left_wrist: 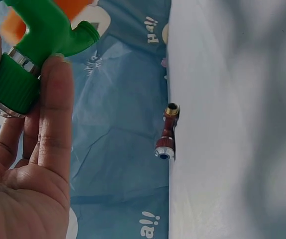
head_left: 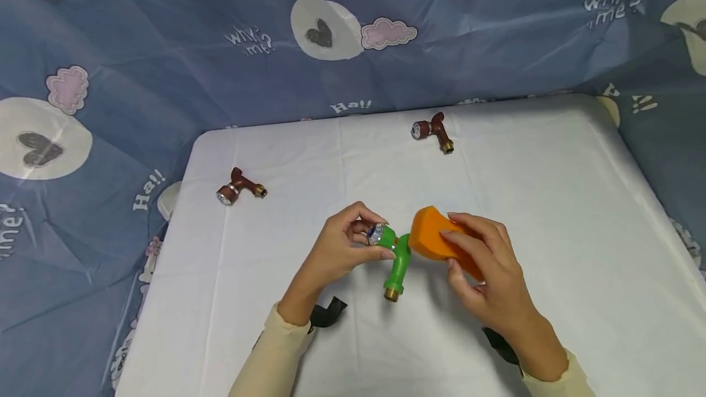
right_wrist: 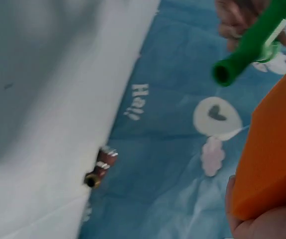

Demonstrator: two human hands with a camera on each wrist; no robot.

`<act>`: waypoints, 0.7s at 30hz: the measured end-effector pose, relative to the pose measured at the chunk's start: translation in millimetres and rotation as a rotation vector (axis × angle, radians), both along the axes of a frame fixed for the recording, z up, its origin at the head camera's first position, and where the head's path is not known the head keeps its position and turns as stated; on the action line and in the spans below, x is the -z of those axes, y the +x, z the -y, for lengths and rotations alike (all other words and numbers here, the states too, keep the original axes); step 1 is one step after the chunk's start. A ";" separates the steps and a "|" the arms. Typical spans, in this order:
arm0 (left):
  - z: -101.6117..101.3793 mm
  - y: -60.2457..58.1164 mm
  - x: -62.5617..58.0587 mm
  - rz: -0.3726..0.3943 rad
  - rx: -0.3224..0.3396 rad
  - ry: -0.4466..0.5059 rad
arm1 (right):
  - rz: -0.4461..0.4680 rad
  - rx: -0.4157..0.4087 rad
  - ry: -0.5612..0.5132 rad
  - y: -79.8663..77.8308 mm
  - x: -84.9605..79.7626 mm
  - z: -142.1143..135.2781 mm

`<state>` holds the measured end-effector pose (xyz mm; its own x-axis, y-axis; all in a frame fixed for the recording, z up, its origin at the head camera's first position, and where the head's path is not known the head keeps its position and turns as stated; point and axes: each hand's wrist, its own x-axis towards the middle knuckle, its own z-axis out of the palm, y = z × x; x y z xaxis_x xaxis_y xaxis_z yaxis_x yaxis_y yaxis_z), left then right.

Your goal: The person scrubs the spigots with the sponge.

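My left hand [head_left: 344,244] pinches a green tap [head_left: 400,262] by its ribbed knob, thumb on one side and fingers on the other. The tap's brass threaded end points down toward me, over the white table. In my right hand [head_left: 488,268] is an orange sponge [head_left: 432,234], gripped between thumb and fingers. The sponge's left edge sits right at the tap's spout in the head view. In the left wrist view the green tap [left_wrist: 38,30] shows its knob and spout, with the sponge behind it. The right wrist view shows the sponge [right_wrist: 272,149] near the palm.
Two brown taps lie on the white table [head_left: 309,158]: one brown tap [head_left: 239,185] at the left, another brown tap [head_left: 434,132] near the back edge. A blue printed cloth [head_left: 193,35] hangs behind the table. Dark straps [head_left: 329,312] hang at both wrists.
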<state>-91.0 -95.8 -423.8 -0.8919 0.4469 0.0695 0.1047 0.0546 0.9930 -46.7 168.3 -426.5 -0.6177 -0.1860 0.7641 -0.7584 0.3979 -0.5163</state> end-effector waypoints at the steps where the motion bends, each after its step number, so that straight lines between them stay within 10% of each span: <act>1: -0.3 -0.3 0.0 -0.005 0.001 -0.004 | -0.001 -0.012 -0.011 0.0 -2.7 1.7; 9: -3.5 0.7 -0.3 -0.048 0.055 -0.027 | 0.047 -0.083 0.057 2.2 -5.0 16.0; 21: 0.8 0.7 -1.2 -0.034 0.004 -0.018 | 0.037 0.048 0.126 1.7 11.9 -1.7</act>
